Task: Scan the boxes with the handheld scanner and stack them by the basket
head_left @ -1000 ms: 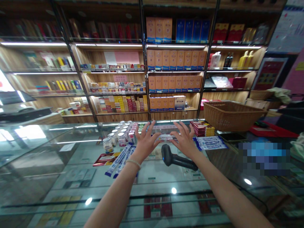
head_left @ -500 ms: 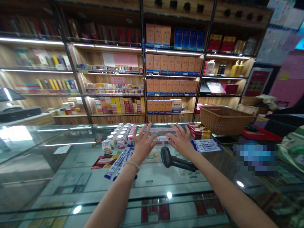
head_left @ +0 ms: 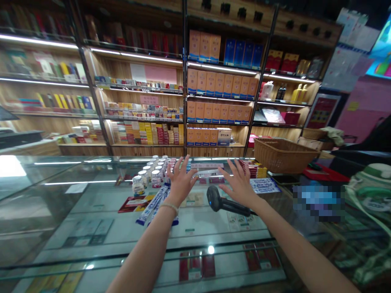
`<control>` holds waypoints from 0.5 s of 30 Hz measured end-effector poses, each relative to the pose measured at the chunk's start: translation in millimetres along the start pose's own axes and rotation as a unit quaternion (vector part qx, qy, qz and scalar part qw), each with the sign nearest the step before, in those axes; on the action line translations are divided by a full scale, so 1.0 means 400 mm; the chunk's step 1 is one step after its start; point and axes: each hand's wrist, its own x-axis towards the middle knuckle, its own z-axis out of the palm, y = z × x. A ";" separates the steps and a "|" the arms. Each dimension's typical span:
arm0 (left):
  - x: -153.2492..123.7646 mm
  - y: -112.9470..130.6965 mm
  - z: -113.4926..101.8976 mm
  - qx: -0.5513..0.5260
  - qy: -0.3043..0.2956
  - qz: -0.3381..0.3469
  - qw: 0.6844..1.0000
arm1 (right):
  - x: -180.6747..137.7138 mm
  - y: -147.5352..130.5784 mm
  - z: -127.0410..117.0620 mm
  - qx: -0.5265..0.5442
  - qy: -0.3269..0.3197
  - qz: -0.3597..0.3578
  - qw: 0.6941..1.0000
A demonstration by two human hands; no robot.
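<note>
My left hand (head_left: 180,185) is held over the glass counter (head_left: 100,228) with its fingers spread and nothing in it. Below and left of it lie long blue-and-white packets (head_left: 153,204) and a red-and-yellow packet (head_left: 134,203). Several lidded jars (head_left: 156,178) stand in rows just behind. My right hand (head_left: 240,185), fingers also spread, holds nothing; it is near a black barcode scanner (head_left: 227,203) lying on the glass. To its right are more blue-and-white packets (head_left: 264,185) and a stack of red and yellow packets (head_left: 258,170), partly hidden by the fingers.
A wicker basket (head_left: 284,156) stands at the counter's back right. Right of it are a red tray (head_left: 324,174) and a green-and-white bottle with a strap (head_left: 374,187). Paper lies at left (head_left: 77,188). Shelves of boxed goods (head_left: 218,83) line the back wall.
The view has turned slightly to the right. My right hand has shifted a little against the scanner and the packets beside it; both hands remain spread.
</note>
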 end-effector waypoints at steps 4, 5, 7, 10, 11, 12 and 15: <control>-0.002 -0.004 0.005 -0.002 0.000 -0.006 1.000 | -0.058 -0.002 -0.012 0.004 -0.022 -0.009 1.000; -0.002 -0.005 0.007 -0.005 0.000 -0.008 1.000 | -0.070 -0.004 -0.013 0.004 -0.027 -0.016 0.999; -0.004 -0.007 0.011 -0.010 0.004 -0.010 1.000 | -0.089 -0.010 -0.013 0.004 -0.037 -0.029 0.999; -0.006 -0.010 0.014 -0.011 0.008 -0.012 1.000 | -0.108 -0.019 -0.012 0.005 -0.050 -0.037 0.998; -0.006 -0.011 0.015 -0.009 0.008 -0.011 1.000 | -0.113 -0.022 -0.012 0.007 -0.057 -0.037 0.998; -0.007 -0.011 0.015 -0.006 0.006 -0.011 1.000 | -0.117 -0.025 -0.011 0.010 -0.067 -0.035 0.997; -0.007 -0.011 0.013 0.008 -0.011 -0.016 1.000 | -0.125 -0.036 -0.012 0.022 -0.113 -0.025 0.993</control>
